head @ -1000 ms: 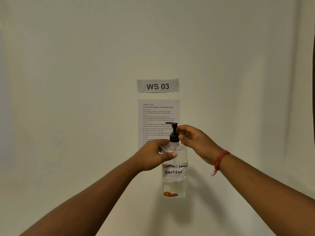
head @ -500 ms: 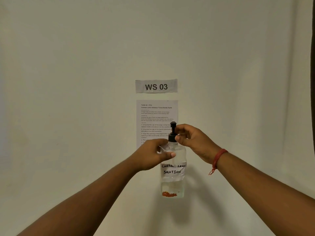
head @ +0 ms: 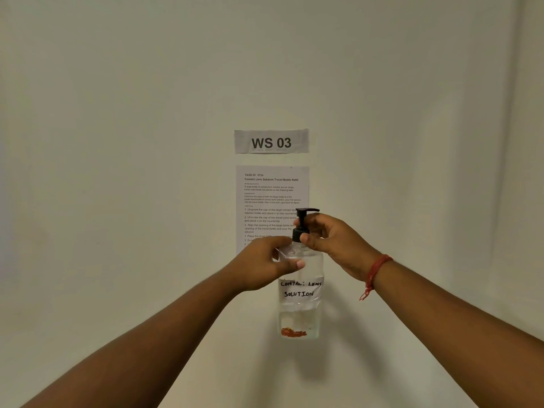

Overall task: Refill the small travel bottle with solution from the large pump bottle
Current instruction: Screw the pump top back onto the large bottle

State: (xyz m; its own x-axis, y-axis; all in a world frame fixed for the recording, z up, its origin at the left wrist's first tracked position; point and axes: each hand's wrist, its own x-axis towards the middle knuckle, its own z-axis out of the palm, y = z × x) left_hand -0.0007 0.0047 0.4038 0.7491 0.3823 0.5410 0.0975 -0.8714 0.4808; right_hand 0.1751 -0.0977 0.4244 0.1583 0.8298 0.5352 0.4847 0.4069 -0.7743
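Dead centre stands the large pump bottle point(head: 300, 290), clear-walled, upright on the pale surface point(head: 88, 290), a handwritten label point(head: 300, 289) on its front reading "CONTACT LENS SOLUTION" and a low pool of liquid at its base with an orange smear showing through. The left hand point(head: 265, 265) comes in from the bottle's left and wraps its shoulder, thumb laid across the front just below the neck, a firm steadying hold. The right hand point(head: 329, 240) reaches in from the bottle's right, fingers and thumb pinched around the black pump collar point(head: 299, 231), with the black nozzle point(head: 307, 212) poking out above the knuckles and pointing right. A red thread bracelet point(head: 376, 270) circles that wrist, its loose end dangling. Behind the bottle, on the pale backdrop, a printed instruction sheet point(head: 272, 198) hangs partly hidden by the pump and hands, and above it a strip sign point(head: 271, 141) reads "WS 03". The small travel bottle is not in view.
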